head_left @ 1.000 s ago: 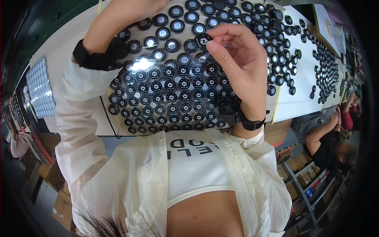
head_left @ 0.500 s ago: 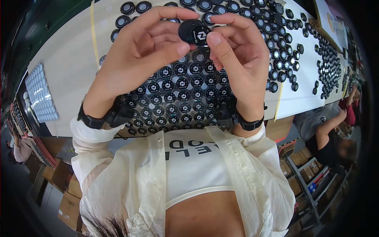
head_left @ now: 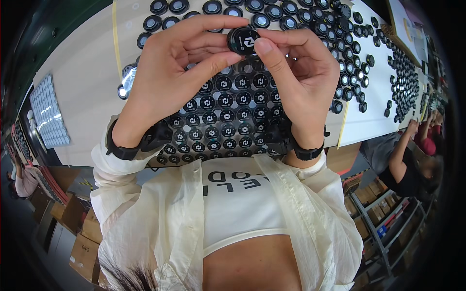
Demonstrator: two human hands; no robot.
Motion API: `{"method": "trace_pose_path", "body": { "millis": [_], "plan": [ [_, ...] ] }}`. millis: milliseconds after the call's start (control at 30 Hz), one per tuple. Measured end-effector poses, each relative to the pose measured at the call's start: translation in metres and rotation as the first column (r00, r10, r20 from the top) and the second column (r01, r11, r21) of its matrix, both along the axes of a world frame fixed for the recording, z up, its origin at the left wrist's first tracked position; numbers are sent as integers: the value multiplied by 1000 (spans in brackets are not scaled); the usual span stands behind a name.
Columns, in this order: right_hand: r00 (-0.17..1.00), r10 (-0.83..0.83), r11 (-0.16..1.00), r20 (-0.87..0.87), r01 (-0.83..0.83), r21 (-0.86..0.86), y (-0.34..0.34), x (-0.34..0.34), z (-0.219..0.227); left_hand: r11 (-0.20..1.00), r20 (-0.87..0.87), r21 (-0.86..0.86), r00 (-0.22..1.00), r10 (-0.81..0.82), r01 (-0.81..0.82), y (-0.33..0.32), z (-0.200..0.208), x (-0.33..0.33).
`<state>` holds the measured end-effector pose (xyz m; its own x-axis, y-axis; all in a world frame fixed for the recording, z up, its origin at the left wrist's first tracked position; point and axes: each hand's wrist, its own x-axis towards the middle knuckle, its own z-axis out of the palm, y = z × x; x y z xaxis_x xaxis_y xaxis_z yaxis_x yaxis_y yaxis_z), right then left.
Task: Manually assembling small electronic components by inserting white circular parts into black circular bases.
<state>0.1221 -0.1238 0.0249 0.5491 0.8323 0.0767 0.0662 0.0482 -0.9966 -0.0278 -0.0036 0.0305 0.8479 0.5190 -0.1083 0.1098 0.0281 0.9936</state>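
Above the table, my left hand [head_left: 170,70] grips a round black disc-shaped part [head_left: 231,40] by its left edge, fingers behind and thumb below. A round black sticker [head_left: 248,41] with a white emblem lies over the disc's face, nearly lined up with it. My right hand [head_left: 302,80] pinches the sticker's right edge between thumb and forefinger. Whether it is stuck down cannot be seen. Below both hands lies a clear sheet of matching black stickers [head_left: 226,116] in rows, with bare round spots near its top.
Many black discs with silvery centres [head_left: 260,20] stand at the back and right. A sheet of pale round pieces [head_left: 50,111] lies at the left. Yellow tape [head_left: 117,48] crosses the table. People work at right and far left; cardboard boxes [head_left: 83,257] stand below left.
The sticker has moved left over the disc and now covers most of its face; before, it overlapped only the right side. My left hand has shifted slightly right and down.
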Motion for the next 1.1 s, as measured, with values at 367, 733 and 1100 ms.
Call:
{"method": "trace_pose_path", "body": {
  "millis": [367, 733, 1100],
  "plan": [
    [995, -16, 1000, 101, 14, 14, 1, 1, -10, 999, 9, 33, 1000, 10, -11, -1, -2, 0],
    [923, -77, 997, 378, 79, 10, 6, -3, -8, 997, 91, 45, 995, 53, -57, 1, -2, 2],
    [969, 61, 994, 241, -37, -101, 6, 7, -16, 917, -211, 395, 965, 156, -62, 115, 12, 30]
  ]
}}
